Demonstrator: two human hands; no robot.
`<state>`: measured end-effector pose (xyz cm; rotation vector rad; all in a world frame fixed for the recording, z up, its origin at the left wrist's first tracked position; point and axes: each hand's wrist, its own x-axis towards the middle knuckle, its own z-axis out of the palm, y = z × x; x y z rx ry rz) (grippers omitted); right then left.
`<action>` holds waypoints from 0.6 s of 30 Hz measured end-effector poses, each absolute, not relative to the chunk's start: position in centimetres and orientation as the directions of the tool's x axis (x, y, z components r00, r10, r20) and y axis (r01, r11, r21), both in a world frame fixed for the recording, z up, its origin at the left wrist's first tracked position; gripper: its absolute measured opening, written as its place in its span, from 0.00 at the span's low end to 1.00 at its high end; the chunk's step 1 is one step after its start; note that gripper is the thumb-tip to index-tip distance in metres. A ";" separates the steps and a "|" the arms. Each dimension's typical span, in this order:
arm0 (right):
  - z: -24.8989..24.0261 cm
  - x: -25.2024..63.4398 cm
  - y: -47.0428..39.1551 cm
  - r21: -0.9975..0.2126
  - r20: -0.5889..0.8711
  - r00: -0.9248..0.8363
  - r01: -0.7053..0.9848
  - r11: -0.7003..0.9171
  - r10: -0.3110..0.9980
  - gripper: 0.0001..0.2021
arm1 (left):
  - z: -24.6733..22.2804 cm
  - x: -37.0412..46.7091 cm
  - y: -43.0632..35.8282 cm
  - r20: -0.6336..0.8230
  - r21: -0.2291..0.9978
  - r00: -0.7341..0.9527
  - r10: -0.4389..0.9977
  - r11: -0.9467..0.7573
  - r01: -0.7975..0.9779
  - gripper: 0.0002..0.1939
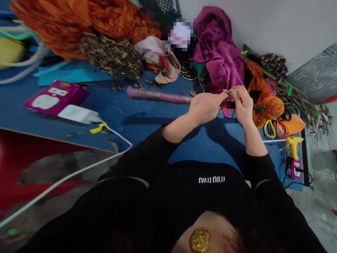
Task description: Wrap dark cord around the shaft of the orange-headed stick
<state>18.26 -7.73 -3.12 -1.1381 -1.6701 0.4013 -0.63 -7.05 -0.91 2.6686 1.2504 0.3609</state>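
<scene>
A long stick (160, 96) lies across in front of me above the blue table, wrapped in pink, purple and grey on its left part and dark brown toward its right end. My left hand (204, 107) is closed around its middle, with thumb and forefinger reaching right. My right hand (243, 103) is closed in a pinch beside those fingertips, over the stick's brown part. Whatever small brown piece sits between the fingertips is too small to name. Behind my hands lies a magenta cloth (219, 52); an orange cloth bundle (272, 107) sits by the stick's right end.
Orange fabric (116, 21) and a heap of dried plant matter (112, 56) are at the back left. A purple power socket (56, 96) with a white charger (78, 114) trails a cable over the left edge. Scissors (275, 129) and a yellow glue gun (294, 144) lie right.
</scene>
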 end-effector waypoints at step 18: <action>-3.1 18.0 -7.7 -0.820 0.479 0.007 0.361 0.444 0.878 0.26 | -2.9 -0.7 -6.0 0.295 0.253 0.651 0.700 -0.714 0.653 0.21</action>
